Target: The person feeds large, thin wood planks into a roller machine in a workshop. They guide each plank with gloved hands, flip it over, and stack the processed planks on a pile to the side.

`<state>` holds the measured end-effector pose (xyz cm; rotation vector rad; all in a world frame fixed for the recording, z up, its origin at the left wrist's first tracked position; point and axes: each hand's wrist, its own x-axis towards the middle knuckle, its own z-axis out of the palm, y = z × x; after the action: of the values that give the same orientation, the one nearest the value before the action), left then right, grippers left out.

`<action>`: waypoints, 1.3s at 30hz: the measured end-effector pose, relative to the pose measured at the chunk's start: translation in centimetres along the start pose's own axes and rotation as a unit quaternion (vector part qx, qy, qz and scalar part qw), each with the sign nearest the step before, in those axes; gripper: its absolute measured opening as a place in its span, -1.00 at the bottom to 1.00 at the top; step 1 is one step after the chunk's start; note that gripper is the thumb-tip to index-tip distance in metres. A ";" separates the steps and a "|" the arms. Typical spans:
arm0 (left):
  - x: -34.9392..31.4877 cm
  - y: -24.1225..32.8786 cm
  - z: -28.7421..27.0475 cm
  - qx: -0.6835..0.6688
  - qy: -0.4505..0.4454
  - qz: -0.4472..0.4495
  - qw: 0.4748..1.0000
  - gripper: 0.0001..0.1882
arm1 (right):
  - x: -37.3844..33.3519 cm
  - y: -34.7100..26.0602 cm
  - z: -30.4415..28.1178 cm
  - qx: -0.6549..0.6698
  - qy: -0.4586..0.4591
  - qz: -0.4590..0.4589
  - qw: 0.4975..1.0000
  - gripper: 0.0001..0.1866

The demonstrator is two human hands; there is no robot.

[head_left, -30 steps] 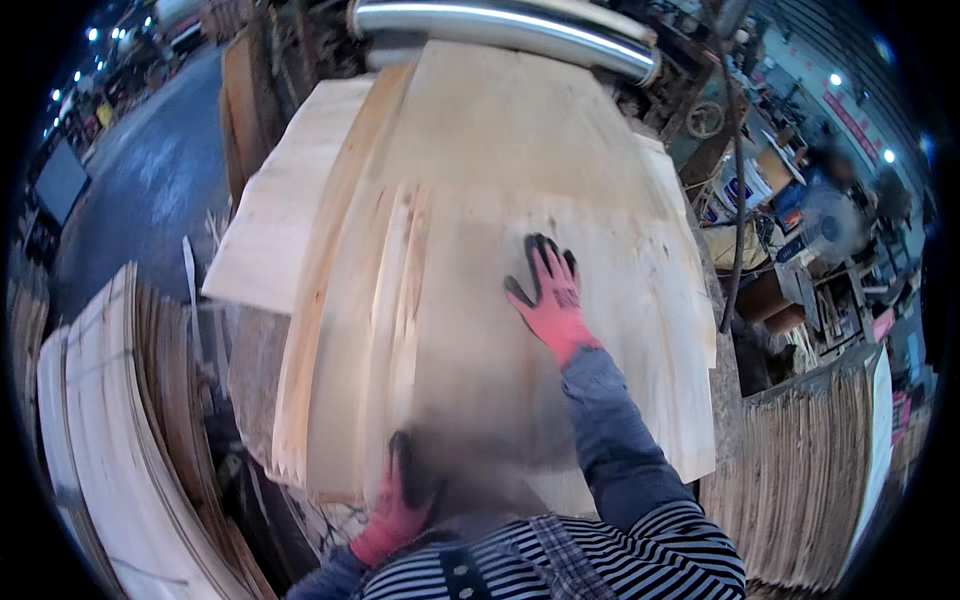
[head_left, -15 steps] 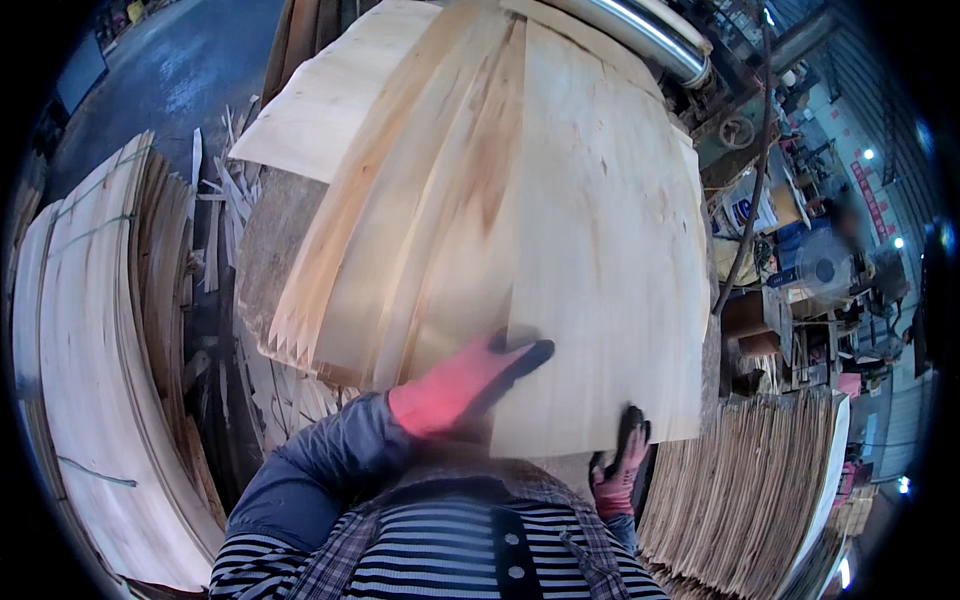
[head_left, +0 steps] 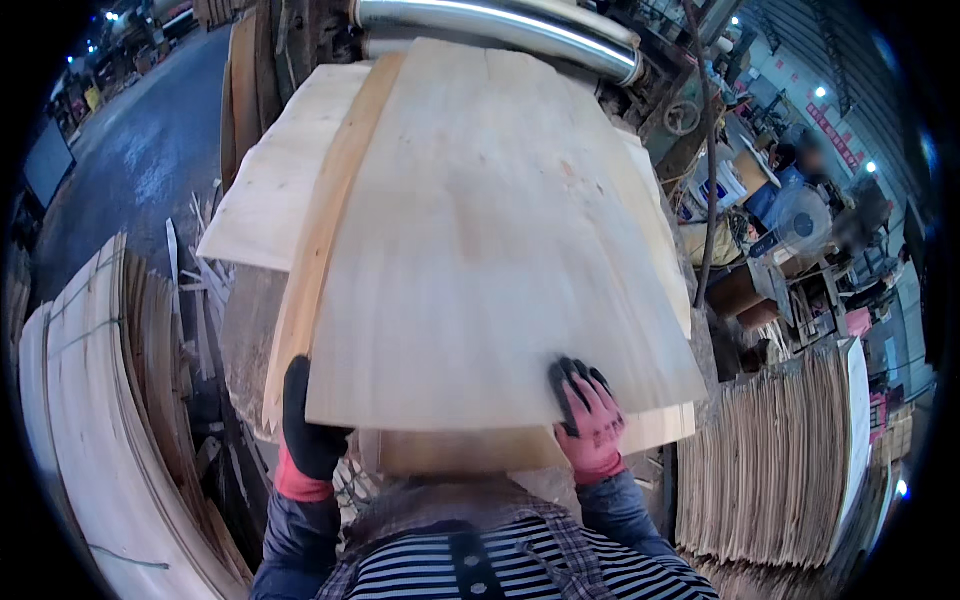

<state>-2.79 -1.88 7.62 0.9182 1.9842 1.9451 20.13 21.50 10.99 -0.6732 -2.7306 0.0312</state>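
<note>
A wide pale wood veneer sheet (head_left: pixel 480 260) lies over other veneer sheets on a pile in front of me. My left hand (head_left: pixel 312 430), in a black and pink glove, is closed at its near left corner, with the fingers partly hidden beneath. In a matching glove, my right hand (head_left: pixel 590 415) grips the near edge right of centre, fingers over the top; the thumb is hard to make out. A narrow tan veneer strip (head_left: pixel 345 190) shows along the sheet's left side. Another pale veneer sheet (head_left: pixel 275 185) sticks out at the far left.
Shiny metal rollers (head_left: pixel 500 30) of a machine run across behind the pile. Tied veneer bundles (head_left: pixel 85 400) stand at the left, near scattered scraps (head_left: pixel 205 270). At the right is a tall veneer stack (head_left: pixel 760 460). Beyond it are a fan (head_left: pixel 800 220) and a blurred person (head_left: pixel 812 160).
The wide sheet has shifted left over the several narrow strips, covering most of them. My left hand moved from the middle to its left corner; my right hand now lies over its near edge.
</note>
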 end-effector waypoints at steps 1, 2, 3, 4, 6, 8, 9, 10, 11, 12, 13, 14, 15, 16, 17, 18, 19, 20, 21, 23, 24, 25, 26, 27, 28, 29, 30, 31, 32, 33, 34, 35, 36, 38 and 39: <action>1.2 -0.3 0.4 -0.114 -0.010 -0.107 0.988 -0.52 | 2.6 0.9 0.8 0.012 0.023 -0.010 1.000 -0.40; 1.3 -0.7 1.3 -0.425 0.047 -0.264 0.865 -0.49 | 4.7 1.5 2.1 0.031 0.043 -0.020 0.998 -0.40; 1.3 -0.2 2.0 -0.355 0.042 -0.277 0.892 -0.44 | 6.7 2.3 3.5 0.046 0.061 -0.025 0.997 -0.41; 1.1 0.3 3.0 -0.339 0.036 -0.254 0.905 -0.46 | 8.9 3.0 5.0 0.052 0.066 -0.026 0.996 -0.41; 0.1 -0.2 3.9 -0.236 0.012 -0.262 0.936 -0.48 | 13.4 4.3 8.5 0.066 0.078 -0.026 0.994 -0.43; -0.8 -0.7 5.0 -0.247 0.001 -0.262 0.933 -0.50 | 17.9 5.4 11.8 0.057 0.070 -0.019 0.996 -0.44; -1.1 -0.9 5.5 -0.235 -0.008 -0.244 0.941 -0.50 | 20.2 5.7 12.9 0.063 0.073 -0.006 0.995 -0.44; -1.4 -0.7 5.9 -0.217 -0.017 -0.235 0.947 -0.51 | 22.5 5.8 13.9 0.070 0.075 0.008 0.995 -0.45; -1.5 -0.7 6.2 -0.193 -0.026 -0.246 0.949 -0.52 | 24.9 6.0 14.5 0.053 0.059 0.007 0.997 -0.44; -1.6 -0.7 6.5 -0.170 -0.040 -0.257 0.950 -0.52 | 26.6 6.3 14.7 0.035 0.043 0.010 0.998 -0.43; -2.0 -1.1 6.7 -0.130 -0.059 -0.229 0.963 -0.51 | 27.5 5.8 15.0 0.027 0.065 0.023 0.997 -0.42; -2.5 -1.7 6.8 -0.091 -0.078 -0.200 0.972 -0.49 | 28.2 5.1 15.3 0.019 0.086 0.034 0.996 -0.41; -2.8 -2.1 6.6 -0.053 -0.090 -0.170 0.980 -0.48 | 28.6 4.2 15.4 0.013 0.105 0.039 0.994 -0.39; -2.8 -2.0 6.5 0.008 -0.114 -0.131 0.985 -0.45 | 27.8 3.9 15.1 0.037 0.100 0.009 0.994 -0.37; -2.9 -2.0 6.3 0.068 -0.131 -0.093 0.985 -0.42 | 26.5 2.5 14.0 0.063 0.092 -0.029 0.993 -0.35; -3.0 -1.8 6.2 0.124 -0.150 -0.057 0.979 -0.39 | 24.9 1.4 13.2 0.087 0.082 -0.064 0.991 -0.33; -2.6 -1.3 6.2 0.213 -0.188 -0.050 0.958 -0.29 | 22.8 1.8 12.8 0.093 0.070 -0.070 0.991 -0.30; -2.7 -1.3 6.2 0.219 -0.208 -0.049 0.952 -0.27 | 20.2 2.0 11.6 0.081 0.036 -0.030 0.996 -0.27; -3.0 -1.7 6.2 0.226 -0.224 -0.046 0.947 -0.25 | 17.6 2.3 10.4 0.070 0.005 0.005 0.998 -0.25; -3.7 -2.2 6.5 0.246 -0.248 -0.035 0.936 -0.21 | 11.8 3.1 9.1 0.053 -0.013 0.075 0.996 -0.20; -3.5 -2.2 7.1 0.260 -0.258 -0.040 0.930 -0.22 | 9.1 3.0 9.2 0.053 -0.053 0.095 0.993 -0.19; -3.0 -1.9 8.1 0.274 -0.269 -0.044 0.922 -0.22 | 6.6 2.8 9.6 0.053 -0.092 0.117 0.987 -0.18; -2.4 -1.7 9.1 0.286 -0.288 -0.045 0.913 -0.23 | 4.4 2.1 9.6 0.056 -0.106 0.116 0.986 -0.18; -2.1 -1.9 9.8 0.284 -0.265 -0.001 0.921 -0.25 | 2.9 0.8 9.9 0.063 -0.117 0.112 0.985 -0.17; -1.9 -2.2 10.3 0.257 -0.255 -0.025 0.932 -0.24 | 2.1 -0.4 10.0 0.070 -0.129 0.107 0.983 -0.17; -1.8 -2.4 10.4 0.233 -0.238 -0.050 0.942 -0.23 | 2.0 -1.4 10.1 0.084 -0.135 0.102 0.982 -0.18; -1.7 -3.0 10.5 0.206 -0.224 -0.075 0.950 -0.23 | 1.9 -2.5 10.1 0.097 -0.141 0.099 0.980 -0.19; -1.5 -4.2 10.9 0.245 -0.223 -0.036 0.943 -0.28 | 1.6 -3.1 10.0 0.110 -0.146 0.096 0.978 -0.21; -1.4 -5.2 11.1 0.157 -0.242 -0.099 0.952 -0.32 | 1.2 -3.3 10.3 0.126 -0.125 0.097 0.979 -0.22; -1.1 -5.8 11.4 0.066 -0.261 -0.161 0.949 -0.37 | 0.9 -3.1 10.9 0.141 -0.103 0.099 0.980 -0.24; -0.8 -6.0 11.5 -0.024 -0.277 -0.221 0.935 -0.40 | 0.6 -3.0 11.0 0.155 -0.081 0.100 0.980 -0.26; 0.0 -1.7 11.3 -0.164 -0.325 -0.293 0.884 -0.54 | -0.2 -2.1 10.8 0.246 -0.057 0.116 0.961 -0.29; -0.6 -2.2 10.7 -0.107 -0.360 -0.213 0.902 -0.57 | -0.3 -2.8 9.1 0.346 -0.088 0.148 0.922 -0.28; -2.3 -2.9 9.5 -0.054 -0.372 -0.154 0.914 -0.63 | -0.9 -4.3 5.1 0.527 -0.146 0.206 0.811 -0.27; -2.8 -2.5 9.5 -0.062 -0.356 -0.177 0.916 -0.66 | -1.4 -4.5 4.4 0.583 -0.158 0.181 0.776 -0.28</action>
<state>4.01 4.50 3.44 0.9653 1.4519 1.2636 17.83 17.11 6.82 -0.7610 -2.1135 1.8613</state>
